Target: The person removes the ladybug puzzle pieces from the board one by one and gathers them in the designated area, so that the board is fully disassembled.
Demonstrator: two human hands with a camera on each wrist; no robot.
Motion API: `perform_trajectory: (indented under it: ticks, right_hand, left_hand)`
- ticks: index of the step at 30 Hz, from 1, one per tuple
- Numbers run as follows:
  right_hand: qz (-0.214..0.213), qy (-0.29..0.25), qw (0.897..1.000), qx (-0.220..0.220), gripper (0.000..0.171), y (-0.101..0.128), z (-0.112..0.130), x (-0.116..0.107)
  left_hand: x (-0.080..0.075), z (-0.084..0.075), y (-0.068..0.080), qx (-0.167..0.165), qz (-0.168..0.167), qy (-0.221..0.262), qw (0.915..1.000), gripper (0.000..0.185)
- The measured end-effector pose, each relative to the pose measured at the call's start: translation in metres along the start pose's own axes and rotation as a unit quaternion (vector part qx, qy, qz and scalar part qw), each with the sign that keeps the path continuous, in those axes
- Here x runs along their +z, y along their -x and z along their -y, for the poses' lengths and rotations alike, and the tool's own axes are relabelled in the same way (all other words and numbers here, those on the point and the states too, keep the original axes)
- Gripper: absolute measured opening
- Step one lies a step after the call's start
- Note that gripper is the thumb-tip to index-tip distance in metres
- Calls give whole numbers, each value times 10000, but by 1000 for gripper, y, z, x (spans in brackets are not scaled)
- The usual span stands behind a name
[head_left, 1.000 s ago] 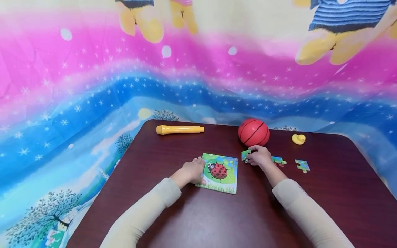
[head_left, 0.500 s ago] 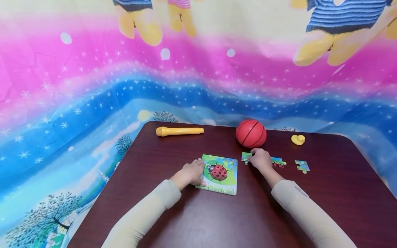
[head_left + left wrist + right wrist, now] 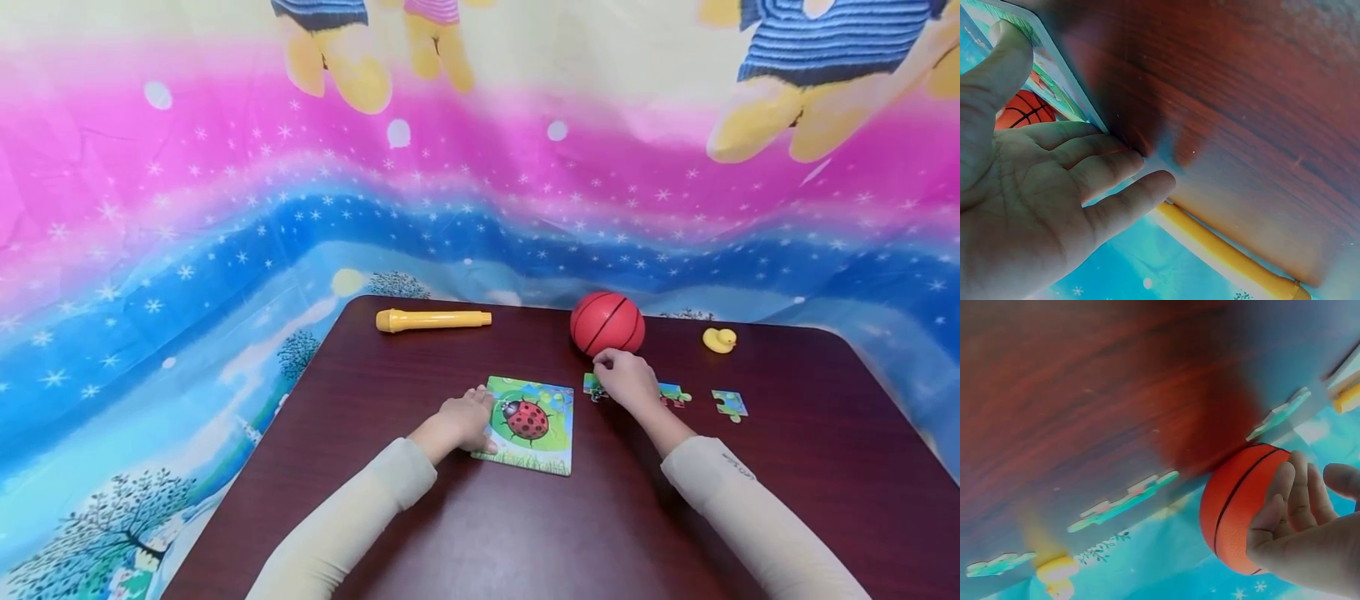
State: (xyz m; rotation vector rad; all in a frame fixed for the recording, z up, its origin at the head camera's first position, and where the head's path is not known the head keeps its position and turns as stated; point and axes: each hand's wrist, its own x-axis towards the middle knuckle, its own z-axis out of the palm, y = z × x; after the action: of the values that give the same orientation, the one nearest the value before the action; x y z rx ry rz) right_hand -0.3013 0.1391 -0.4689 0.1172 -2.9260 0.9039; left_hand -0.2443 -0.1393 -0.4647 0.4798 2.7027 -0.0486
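A ladybird puzzle board (image 3: 534,425) lies flat on the dark wooden table (image 3: 525,533). My left hand (image 3: 465,417) rests at its left edge; in the left wrist view the left hand (image 3: 1035,206) has relaxed fingers on the table and its thumb on the board (image 3: 1054,69). My right hand (image 3: 628,379) hovers just right of the board, over a loose puzzle piece (image 3: 592,386). In the right wrist view the right hand (image 3: 1310,531) has loosely curled fingers that hold nothing, and the piece (image 3: 1279,415) lies on the table apart from them. A red ball (image 3: 607,323) sits just behind this hand.
Two more loose puzzle pieces (image 3: 675,393) (image 3: 730,404) lie to the right of my right hand. A small yellow duck (image 3: 720,339) sits at the back right and a yellow tube (image 3: 433,319) at the back left. A bright printed cloth (image 3: 225,208) hangs behind the table.
My right hand has drawn slightly back towards the ball, and the puzzle piece it touched now lies on the table. The left hand has stayed at the board.
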Motion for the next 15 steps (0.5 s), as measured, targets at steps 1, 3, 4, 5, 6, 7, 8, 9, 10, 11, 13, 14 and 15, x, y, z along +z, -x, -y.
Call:
perform_trajectory:
  ticks: [1,3,4,5,6,7,8,9,10,11,13,14,15]
  right_hand:
    - [25,-22,10000,-66,27,-1,1,1]
    - [68,-51,9999,-106,27,-1,4,3]
    - [88,-75,9999,-117,27,-1,6,5]
    - [91,-81,9998,-147,26,0,7,8]
    - [87,-76,9997,-210,25,2,9,11]
    - [76,-40,9995,-303,24,3,12,15]
    - [98,-15,9991,-404,23,5,17,18]
    - [129,42,9985,-529,22,8,21,22]
    - [185,132,9973,-695,21,11,26,25]
    - [261,267,9957,-844,20,14,32,27]
    - [513,642,9897,-1169,22,23,45,32]
    - [678,854,9854,-1310,25,28,51,34]
    - [820,1117,9799,-1434,28,34,56,35]
  left_hand:
    - [1,0,0,6,-13,8,10000,93]
    - [2,0,-1,33,-31,69,10000,93]
    - [3,0,-2,47,-44,97,9999,93]
    - [4,0,-2,59,-53,117,9999,94]
    - [4,0,-2,69,-63,128,9999,94]
    - [5,0,-2,76,-72,139,9998,94]
    - [5,0,-2,72,-81,169,9998,94]
    - [4,0,-1,57,-83,181,9998,94]
    - [4,1,0,37,-88,185,9998,94]
    - [4,1,1,12,-90,193,9998,94]
    - [4,2,5,-37,-82,182,9998,93]
    - [4,2,7,-66,-70,175,9998,92]
    - [4,3,10,-85,-56,140,9998,92]
